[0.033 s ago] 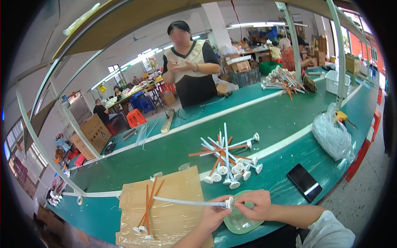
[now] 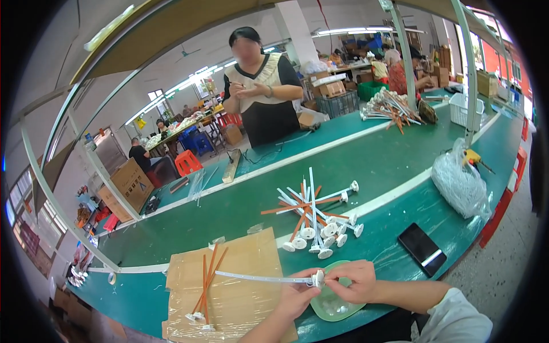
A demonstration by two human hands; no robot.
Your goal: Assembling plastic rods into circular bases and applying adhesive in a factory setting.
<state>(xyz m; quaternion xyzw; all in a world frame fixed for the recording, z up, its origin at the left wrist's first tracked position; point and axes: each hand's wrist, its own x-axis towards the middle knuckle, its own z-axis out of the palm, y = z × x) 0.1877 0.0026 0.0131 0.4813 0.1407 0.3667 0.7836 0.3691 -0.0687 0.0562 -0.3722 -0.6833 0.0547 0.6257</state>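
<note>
My left hand (image 2: 294, 300) is closed around the head end of a long white strip with a row of small holes (image 2: 257, 278). A round white plastic head (image 2: 317, 278) sits on that end, and the strip points left over the cardboard. At the face of the head, my right hand (image 2: 355, 280) has its thumb and fingers pinched together; whatever is between them is too small to make out. Beneath my right hand stands a light green bowl (image 2: 320, 312) with small clear pieces inside. On the cardboard sheet (image 2: 246, 257) lie several orange strips (image 2: 205, 286) with white ends.
Beyond my hands lies a pile of white and orange strips with round heads (image 2: 326, 228). At right are a black phone (image 2: 422, 250) and a clear plastic bag (image 2: 460, 180). A person (image 2: 260, 91) stands across the green bench (image 2: 229, 211). Metal posts (image 2: 470, 74) rise from it.
</note>
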